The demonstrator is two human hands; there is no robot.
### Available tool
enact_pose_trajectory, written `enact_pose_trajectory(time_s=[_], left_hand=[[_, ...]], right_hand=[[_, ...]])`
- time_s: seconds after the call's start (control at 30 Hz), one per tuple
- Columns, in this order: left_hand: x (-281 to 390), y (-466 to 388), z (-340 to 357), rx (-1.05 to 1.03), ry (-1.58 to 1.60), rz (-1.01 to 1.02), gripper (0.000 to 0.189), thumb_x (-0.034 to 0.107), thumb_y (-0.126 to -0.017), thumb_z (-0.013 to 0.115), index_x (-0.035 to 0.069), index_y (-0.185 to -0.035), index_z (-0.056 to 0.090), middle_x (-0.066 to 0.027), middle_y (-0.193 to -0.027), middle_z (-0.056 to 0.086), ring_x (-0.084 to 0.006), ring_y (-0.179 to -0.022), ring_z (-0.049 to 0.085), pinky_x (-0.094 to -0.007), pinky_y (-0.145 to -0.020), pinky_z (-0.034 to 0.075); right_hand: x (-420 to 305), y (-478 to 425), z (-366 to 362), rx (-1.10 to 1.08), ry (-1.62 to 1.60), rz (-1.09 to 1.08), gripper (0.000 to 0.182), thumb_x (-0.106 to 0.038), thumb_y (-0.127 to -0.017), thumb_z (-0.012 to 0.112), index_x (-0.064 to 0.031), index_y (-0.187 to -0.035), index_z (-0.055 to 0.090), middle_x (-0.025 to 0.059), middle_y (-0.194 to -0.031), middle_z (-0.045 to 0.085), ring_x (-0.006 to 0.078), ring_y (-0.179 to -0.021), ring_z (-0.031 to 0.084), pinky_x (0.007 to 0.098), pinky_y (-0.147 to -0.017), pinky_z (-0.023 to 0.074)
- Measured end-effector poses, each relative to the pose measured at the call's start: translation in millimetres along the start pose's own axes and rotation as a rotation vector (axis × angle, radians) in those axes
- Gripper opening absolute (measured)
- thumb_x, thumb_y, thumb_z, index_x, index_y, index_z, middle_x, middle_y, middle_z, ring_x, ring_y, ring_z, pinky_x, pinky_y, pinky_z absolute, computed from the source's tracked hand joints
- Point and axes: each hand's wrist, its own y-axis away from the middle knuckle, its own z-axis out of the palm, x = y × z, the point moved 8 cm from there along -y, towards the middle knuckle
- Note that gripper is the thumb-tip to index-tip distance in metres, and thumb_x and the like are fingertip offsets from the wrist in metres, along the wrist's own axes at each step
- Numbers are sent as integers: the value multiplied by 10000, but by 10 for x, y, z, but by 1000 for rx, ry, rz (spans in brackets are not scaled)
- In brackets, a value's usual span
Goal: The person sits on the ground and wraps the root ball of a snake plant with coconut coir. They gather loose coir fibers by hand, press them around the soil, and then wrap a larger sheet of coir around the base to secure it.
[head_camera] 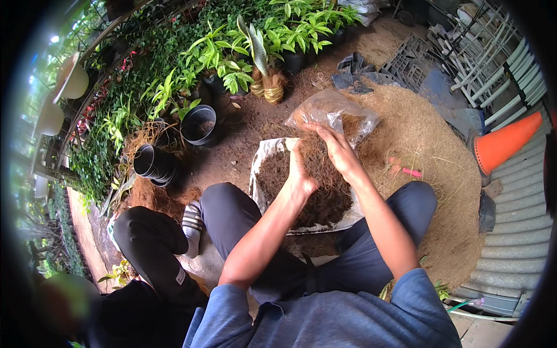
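My left hand [300,169] and my right hand [334,150] face each other, palms inward, over a white sack [257,163] spread between my knees. Pressed between them is a clump of brown fibrous potting mix [315,150]; some fingertips are hidden. Below, dark loose soil with coir-like fibres [300,204] covers most of the sack. A clear plastic bag [320,106] lies just beyond my right fingers, with brown fibre showing through its side.
A pale husk-like heap [448,217] bears a pink-handled hand tool [411,172]. Black pots [198,126] and a snake plant [259,52] with wrapped roots stand ahead. An orange cone [507,141] is at right. Another person's knee [148,230] is close at left.
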Motion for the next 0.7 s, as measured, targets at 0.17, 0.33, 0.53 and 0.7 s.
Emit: enact_pose_trajectory(time_s=[0.17,0.33,0.53,0.7], left_hand=[[-131,-145,-127,35,88,-78,709,675,-858,408,187,-1372,410,-130,-1420,402,-278,-1286,418,-522,-986,389],[-157,-176,-190,-25,81,-91,664,647,-872,361,208,-1365,437,-114,-1459,367,-251,-1351,341,-534,-1058,296],[-1,-192,-51,-278,254,-103,647,595,-931,311,198,-1442,286,-152,-1496,248,-344,-1260,453,-547,-949,456],[6,-37,-79,-49,432,-87,608,567,-949,316,167,-1407,304,-202,-1435,312,-360,-1208,489,-489,-867,537]], right_hand=[[-319,167,-16,187,441,-201,308,-229,-918,522,-8,-1077,666,178,-1006,679,299,-911,664,378,-806,518],[-54,153,100,15,447,119,384,-295,-954,452,-43,-1208,593,177,-1088,650,262,-1023,626,373,-895,483],[-265,3,-24,-186,-154,-126,584,-541,-930,439,-84,-1278,543,155,-1356,494,250,-1305,420,453,-1110,284],[-677,350,84,-73,517,-527,464,-436,-854,610,-64,-1129,641,161,-1220,591,296,-1157,548,440,-966,442]])
